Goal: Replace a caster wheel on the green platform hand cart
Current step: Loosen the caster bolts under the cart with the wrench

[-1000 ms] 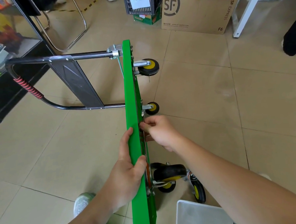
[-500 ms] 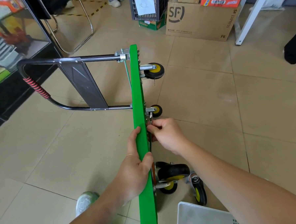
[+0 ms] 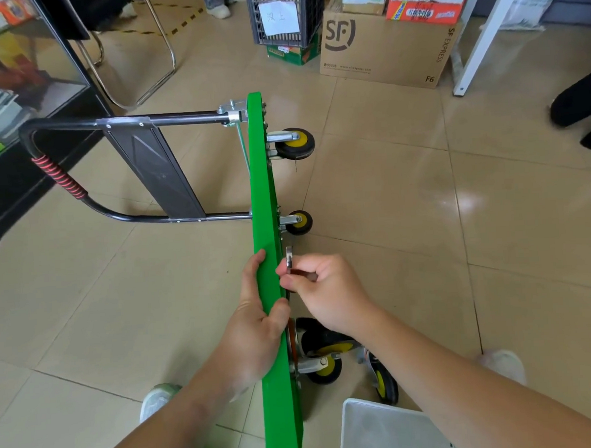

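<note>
The green platform (image 3: 263, 191) is still gripped by the left hand (image 3: 255, 332); a metal piece (image 3: 289, 257) is now pinched in the right hand (image 3: 325, 290). A caster wheel (image 3: 384, 378) is seen beside a white basket (image 3: 383, 431).

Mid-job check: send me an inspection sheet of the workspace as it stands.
Surface: glossy tiled floor.
Job's things: cart stands on its edge, handle to the left, wheels to the right; far caster and second caster mounted; near caster at the underside; another wheel beside it, mounting unclear.
Clutter: white basket at the near edge.
Hands: left hand grips the cart's edge; right hand pinches a small metal piece at the underside.
Cables: nothing seen.
Surroundings: cardboard box, crate, chair frame, glass cabinet.
</note>
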Action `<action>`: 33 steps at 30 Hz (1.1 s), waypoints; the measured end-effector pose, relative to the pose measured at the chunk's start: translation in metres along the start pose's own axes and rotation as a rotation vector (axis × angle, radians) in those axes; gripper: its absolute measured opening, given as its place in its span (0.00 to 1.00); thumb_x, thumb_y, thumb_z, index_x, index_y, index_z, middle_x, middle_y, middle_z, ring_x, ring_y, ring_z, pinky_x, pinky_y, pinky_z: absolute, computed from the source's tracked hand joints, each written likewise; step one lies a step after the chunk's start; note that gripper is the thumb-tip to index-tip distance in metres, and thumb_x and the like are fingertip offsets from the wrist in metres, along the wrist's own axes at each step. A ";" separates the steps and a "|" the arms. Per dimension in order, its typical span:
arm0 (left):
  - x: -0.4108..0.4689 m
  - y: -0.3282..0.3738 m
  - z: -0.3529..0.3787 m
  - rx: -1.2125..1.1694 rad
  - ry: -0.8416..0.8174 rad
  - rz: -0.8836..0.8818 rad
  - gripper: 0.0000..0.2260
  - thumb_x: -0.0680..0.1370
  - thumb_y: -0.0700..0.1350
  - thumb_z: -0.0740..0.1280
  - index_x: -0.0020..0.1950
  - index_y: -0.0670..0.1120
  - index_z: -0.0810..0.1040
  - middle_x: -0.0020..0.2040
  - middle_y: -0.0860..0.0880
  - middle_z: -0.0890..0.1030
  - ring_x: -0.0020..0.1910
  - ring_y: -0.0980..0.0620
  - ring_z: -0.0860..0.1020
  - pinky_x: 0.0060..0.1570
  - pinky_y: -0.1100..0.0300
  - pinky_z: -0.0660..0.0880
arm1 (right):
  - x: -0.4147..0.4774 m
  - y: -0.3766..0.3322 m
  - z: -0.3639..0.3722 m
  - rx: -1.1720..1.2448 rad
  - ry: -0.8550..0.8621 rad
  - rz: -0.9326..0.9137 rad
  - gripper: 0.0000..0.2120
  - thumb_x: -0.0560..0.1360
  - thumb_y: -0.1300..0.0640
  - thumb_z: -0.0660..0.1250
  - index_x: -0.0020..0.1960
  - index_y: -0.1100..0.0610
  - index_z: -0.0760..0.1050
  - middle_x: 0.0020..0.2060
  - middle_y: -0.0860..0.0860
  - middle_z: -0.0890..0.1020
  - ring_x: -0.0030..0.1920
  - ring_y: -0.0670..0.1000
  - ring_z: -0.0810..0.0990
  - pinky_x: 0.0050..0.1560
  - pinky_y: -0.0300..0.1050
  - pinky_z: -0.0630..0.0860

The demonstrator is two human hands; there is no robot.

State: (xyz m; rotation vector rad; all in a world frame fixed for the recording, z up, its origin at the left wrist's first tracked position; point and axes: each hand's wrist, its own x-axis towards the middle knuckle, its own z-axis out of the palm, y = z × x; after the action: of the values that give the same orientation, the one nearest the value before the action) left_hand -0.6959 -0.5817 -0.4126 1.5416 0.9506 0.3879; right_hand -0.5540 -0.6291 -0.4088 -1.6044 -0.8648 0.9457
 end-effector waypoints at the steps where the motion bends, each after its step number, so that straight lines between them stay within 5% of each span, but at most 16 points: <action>1: -0.001 0.001 0.000 -0.006 0.005 -0.007 0.32 0.84 0.39 0.60 0.75 0.70 0.52 0.52 0.30 0.77 0.36 0.44 0.73 0.40 0.48 0.75 | -0.002 0.000 -0.001 -0.007 0.005 -0.011 0.14 0.76 0.63 0.72 0.45 0.43 0.83 0.50 0.47 0.87 0.54 0.45 0.84 0.64 0.49 0.78; 7: -0.003 0.005 -0.003 0.020 -0.025 -0.020 0.33 0.83 0.39 0.61 0.76 0.70 0.51 0.51 0.32 0.78 0.36 0.45 0.74 0.42 0.38 0.77 | -0.005 -0.004 -0.006 -0.038 -0.015 -0.034 0.10 0.76 0.61 0.72 0.47 0.45 0.83 0.47 0.46 0.87 0.52 0.44 0.84 0.62 0.46 0.79; 13: -0.007 0.003 -0.008 0.031 -0.072 0.009 0.33 0.84 0.43 0.61 0.75 0.74 0.48 0.52 0.52 0.83 0.46 0.36 0.81 0.53 0.39 0.79 | 0.002 -0.001 -0.005 -0.051 0.014 -0.073 0.12 0.76 0.62 0.72 0.45 0.43 0.83 0.46 0.45 0.87 0.51 0.44 0.85 0.61 0.47 0.80; 19: -0.005 0.005 -0.015 -0.065 -0.128 0.009 0.33 0.75 0.52 0.65 0.69 0.81 0.54 0.72 0.54 0.72 0.58 0.49 0.81 0.62 0.44 0.77 | 0.039 -0.006 -0.018 0.023 0.088 -0.036 0.11 0.79 0.61 0.69 0.46 0.46 0.82 0.41 0.45 0.86 0.47 0.42 0.85 0.55 0.44 0.81; 26: -0.007 -0.008 -0.021 -0.272 -0.183 -0.012 0.36 0.72 0.42 0.69 0.71 0.75 0.64 0.70 0.60 0.75 0.65 0.55 0.78 0.57 0.60 0.78 | 0.075 0.007 -0.024 0.109 0.015 0.152 0.06 0.79 0.61 0.70 0.46 0.53 0.83 0.44 0.53 0.85 0.45 0.52 0.85 0.49 0.51 0.84; 33: -0.005 -0.010 -0.018 -0.314 -0.178 -0.039 0.38 0.70 0.42 0.71 0.72 0.74 0.64 0.70 0.58 0.75 0.63 0.47 0.80 0.62 0.44 0.77 | 0.097 0.030 -0.017 0.153 -0.063 0.324 0.13 0.78 0.59 0.71 0.59 0.67 0.80 0.54 0.60 0.84 0.48 0.59 0.87 0.51 0.57 0.84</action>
State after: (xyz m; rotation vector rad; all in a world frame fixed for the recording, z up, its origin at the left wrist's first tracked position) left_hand -0.7154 -0.5744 -0.4170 1.2478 0.7405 0.3475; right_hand -0.4947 -0.5556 -0.4506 -1.6160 -0.5670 1.2639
